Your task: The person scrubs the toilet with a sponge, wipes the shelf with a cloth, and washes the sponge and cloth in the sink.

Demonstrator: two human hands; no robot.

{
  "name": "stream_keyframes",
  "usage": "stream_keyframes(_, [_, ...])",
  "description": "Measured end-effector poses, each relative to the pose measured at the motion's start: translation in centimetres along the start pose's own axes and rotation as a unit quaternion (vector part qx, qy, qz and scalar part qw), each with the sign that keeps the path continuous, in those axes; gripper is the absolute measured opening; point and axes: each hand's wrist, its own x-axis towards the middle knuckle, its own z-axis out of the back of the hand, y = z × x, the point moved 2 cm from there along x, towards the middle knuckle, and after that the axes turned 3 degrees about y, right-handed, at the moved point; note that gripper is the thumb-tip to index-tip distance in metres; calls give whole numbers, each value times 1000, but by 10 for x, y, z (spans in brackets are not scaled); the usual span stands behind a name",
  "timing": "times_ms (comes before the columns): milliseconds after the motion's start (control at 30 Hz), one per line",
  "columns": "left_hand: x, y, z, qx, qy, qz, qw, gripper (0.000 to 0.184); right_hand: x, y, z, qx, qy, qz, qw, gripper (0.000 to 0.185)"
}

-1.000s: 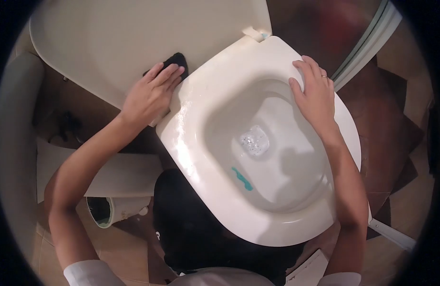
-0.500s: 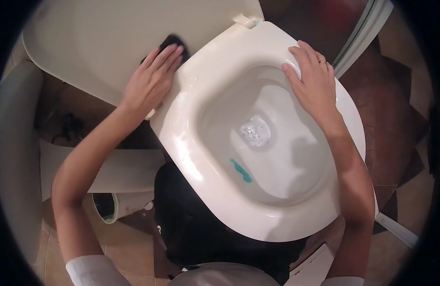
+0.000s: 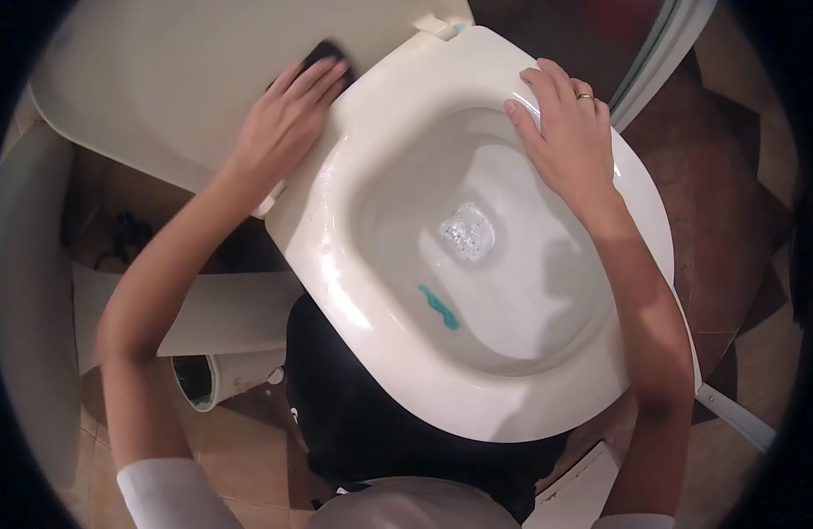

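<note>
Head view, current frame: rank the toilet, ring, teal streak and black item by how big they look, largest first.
1. Toilet
2. Black item, judged by its visible part; the left hand covers the rest
3. Teal streak
4. Ring on the right hand

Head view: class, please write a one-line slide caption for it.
Left hand over a black item against the open lid, right hand on the toilet rim.

Pale short sleeves; gold ring; black legwear.
</note>
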Motion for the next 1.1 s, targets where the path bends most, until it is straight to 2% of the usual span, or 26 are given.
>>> stream_keyframes(100, [42, 4, -6, -10, -49, -15, 999, 43, 1, 2, -1, -22, 5, 6, 1000, 40])
stream_keyframes(167, [36, -1, -4, -8, 19, -2, 1000, 47, 0, -1, -3, -15, 2, 17, 1000, 41])
stream_keyframes(233, [-12, -2, 2, 16, 68, 0, 998, 47, -2, -4, -3, -7, -5, 19, 1000, 41])
stream_keyframes(333, [-70, 1, 8, -5, 40, 3, 999, 45, -4, -2, -2, -18, -23, 22, 999, 42])
stream_keyframes(433, [-45, 3, 7, -15, 15, 4, 1000, 45, 1, 3, 1, -25, 3, 8, 1000, 43])
stream_keyframes(567, [42, 1, -15, -43, -23, -1, 999, 46, 1, 3, -4, -49, 26, 2, 998, 45])
stream_keyframes(667, [26, -2, -16, 9, -57, -15, 998, 44, -1, -1, -5, -36, 45, 3, 998, 45])
stream_keyframes(767, [-53, -5, -8, -5, 7, 12, 1000, 44, -2, -5, -9, -24, 43, -3, 999, 46])
stream_keyframes(867, [-80, -1, -5, -22, 20, 23, 999, 45, -4, 1, -9, -36, 20, -2, 999, 46])
stream_keyframes(967, [-18, 0, -4, 2, 30, 22, 999, 49, 1, 0, -9, -38, 21, -1, 999, 47])
stream_keyframes(1033, [32, -4, -15, 25, -33, 36, 998, 49, 0, 1, -9, -29, 33, 4, 999, 47])
stream_keyframes(1100, [38, -7, -16, 15, -29, 48, 998, 49, 2, 1, -9, -34, 44, 0, 998, 48])
